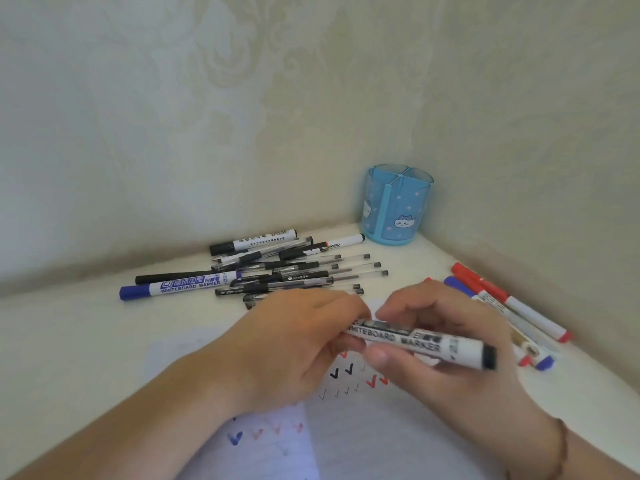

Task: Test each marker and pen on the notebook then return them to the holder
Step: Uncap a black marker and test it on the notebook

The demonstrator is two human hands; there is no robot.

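A white whiteboard marker (420, 342) with a black end is held level over the open notebook (363, 431). My right hand (446, 344) grips its barrel, and my left hand (294, 341) closes on its left end, which is hidden under the fingers. The notebook page shows black, red and blue check marks. A blue divided pen holder (396, 206) with cat pictures stands in the far corner, with nothing visible inside.
A pile of black gel pens and markers (287, 268) lies behind my hands, with a blue whiteboard marker (180, 287) at its left. Red and blue markers (509, 306) lie at the right by the wall. Walls close the corner at the back and right.
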